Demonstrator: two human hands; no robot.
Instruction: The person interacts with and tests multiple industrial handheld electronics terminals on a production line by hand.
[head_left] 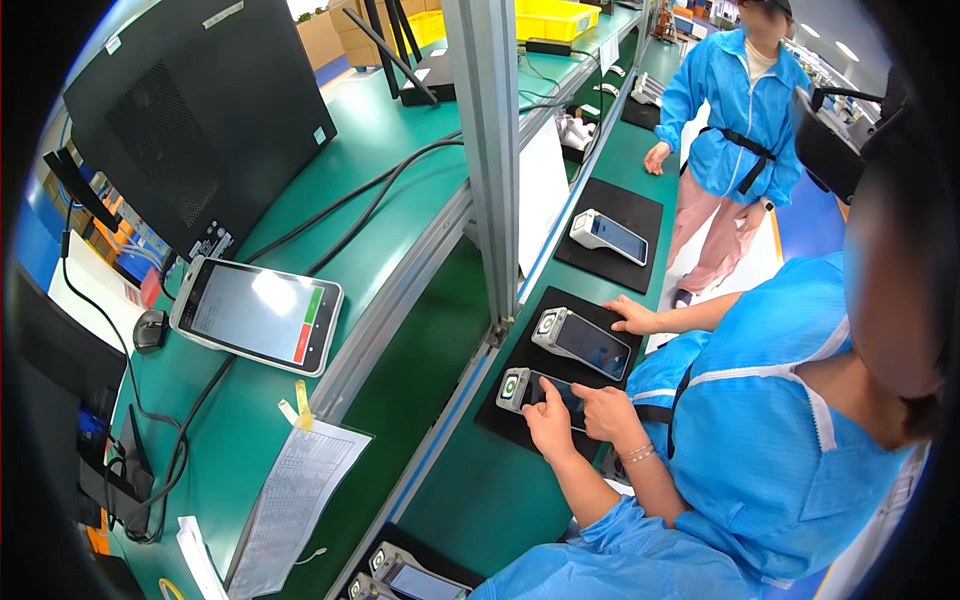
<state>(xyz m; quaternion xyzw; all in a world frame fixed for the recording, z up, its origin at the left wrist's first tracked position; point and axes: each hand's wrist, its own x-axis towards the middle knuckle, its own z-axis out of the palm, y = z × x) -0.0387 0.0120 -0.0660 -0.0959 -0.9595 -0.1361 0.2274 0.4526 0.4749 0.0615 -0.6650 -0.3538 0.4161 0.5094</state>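
Bare hand (552, 428) from the lower-edge blue sleeve, side uncertain: index finger extended, others seemingly curled, nothing gripped; contact with glass unclear. Beneath: white handheld terminal with dark touchscreen (526, 389), lying on a black rectangular mat (500, 422). Co-worker's braceleted hand (608, 412) points at the same screen. Step, judged: touchscreen entry. Next move calls for light, accurate fingertip pressure, terminal undisturbed.
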